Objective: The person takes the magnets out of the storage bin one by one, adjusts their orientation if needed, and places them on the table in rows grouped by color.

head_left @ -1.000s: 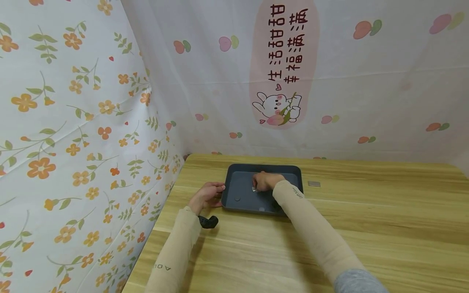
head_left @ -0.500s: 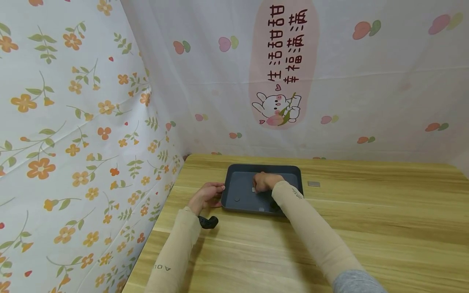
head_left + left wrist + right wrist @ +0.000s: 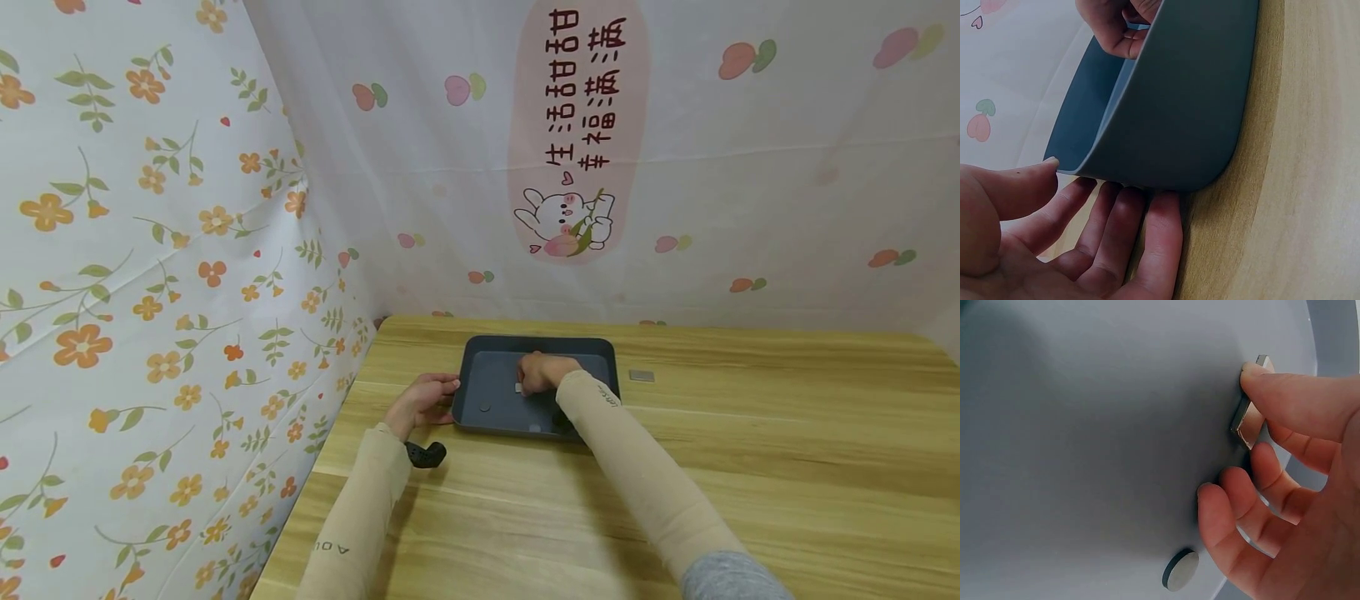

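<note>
A dark grey-blue rectangular tray (image 3: 495, 367) lies on the wooden table. At its left end, my left hand (image 3: 427, 402) holds it: in the left wrist view the thumb tip is at the rim and the fingers meet the outer wall (image 3: 1185, 94) low down. My right hand (image 3: 543, 371) reaches inside the tray and pinches a small shiny rectangular metal block (image 3: 1252, 422) between thumb and index finger, close over the tray floor. The other fingers curl loosely beneath. A round metal disc (image 3: 1182, 571) lies on the tray floor near these fingers.
A flat grey rectangular plate (image 3: 642, 376) lies on the table (image 3: 750, 467) to the right of the tray. Inside the tray, a small pale patch (image 3: 535, 428) shows near the front wall. A black wrist device (image 3: 426, 454) sits under the left wrist. Patterned cloth hangs behind and left.
The metal block in the right hand showed larger and tilted a second ago; now less of it shows past the fingers. Both hands and the tray stay in place.
</note>
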Motion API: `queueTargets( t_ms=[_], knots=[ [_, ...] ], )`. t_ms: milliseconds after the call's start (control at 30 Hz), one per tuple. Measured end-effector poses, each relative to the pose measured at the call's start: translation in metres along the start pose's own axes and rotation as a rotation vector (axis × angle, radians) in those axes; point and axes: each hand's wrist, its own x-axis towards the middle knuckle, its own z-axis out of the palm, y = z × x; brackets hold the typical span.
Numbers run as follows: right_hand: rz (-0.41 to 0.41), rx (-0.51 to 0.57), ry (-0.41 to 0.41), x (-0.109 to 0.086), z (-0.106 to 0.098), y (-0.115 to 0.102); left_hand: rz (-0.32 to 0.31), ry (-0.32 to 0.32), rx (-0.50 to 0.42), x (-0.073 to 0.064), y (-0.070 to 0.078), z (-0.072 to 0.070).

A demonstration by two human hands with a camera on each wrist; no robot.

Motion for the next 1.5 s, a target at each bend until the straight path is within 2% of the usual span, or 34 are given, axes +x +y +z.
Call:
queueTargets(
  t_ms=[800, 1500],
  knots=[
    [-0.048, 0.085, 0.033, -0.002, 0.004, 0.011, 0.010, -0.003, 0.009, 0.001, -0.002, 0.002],
    [-0.101, 0.078, 0.055, -0.001, 0.007, 0.015, 0.000, 0.007, 0.006, -0.001, -0.002, 0.002]
  ],
)
